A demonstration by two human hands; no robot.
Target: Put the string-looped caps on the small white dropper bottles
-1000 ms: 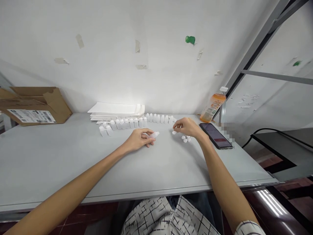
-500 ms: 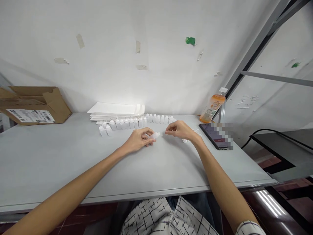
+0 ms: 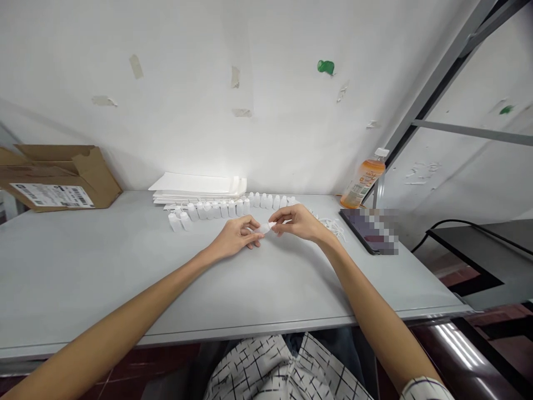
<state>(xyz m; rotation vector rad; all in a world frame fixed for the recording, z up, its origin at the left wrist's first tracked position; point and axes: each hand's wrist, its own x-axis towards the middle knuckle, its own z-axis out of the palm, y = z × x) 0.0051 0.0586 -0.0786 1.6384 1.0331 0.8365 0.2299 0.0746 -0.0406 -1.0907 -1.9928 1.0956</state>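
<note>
My left hand (image 3: 239, 236) holds a small whitish dropper bottle (image 3: 262, 228), lying sideways with its narrow end toward the right. The fingers are closed around its body and hide part of it. My right hand (image 3: 297, 221) pinches at the bottle's white tip (image 3: 272, 225). Whether a separate small piece is between those fingertips, I cannot make out. Behind my hands, a row of several white dropper bottles (image 3: 215, 210) stands on the grey table (image 3: 200, 294). Near my right wrist lies a pile of thin white pieces (image 3: 335, 228).
A stack of white sheets or envelopes (image 3: 195, 183) lies against the wall behind the row. At the far left is an open cardboard box (image 3: 100, 180). On the right are an orange drink bottle (image 3: 364, 180) and a phone (image 3: 364, 228). A metal frame (image 3: 433, 72) rises beyond them.
My right hand has moved left and its fingertips now meet the bottle's tip. The left hand still holds the bottle in nearly the same place. More of the thin white pieces shows.
</note>
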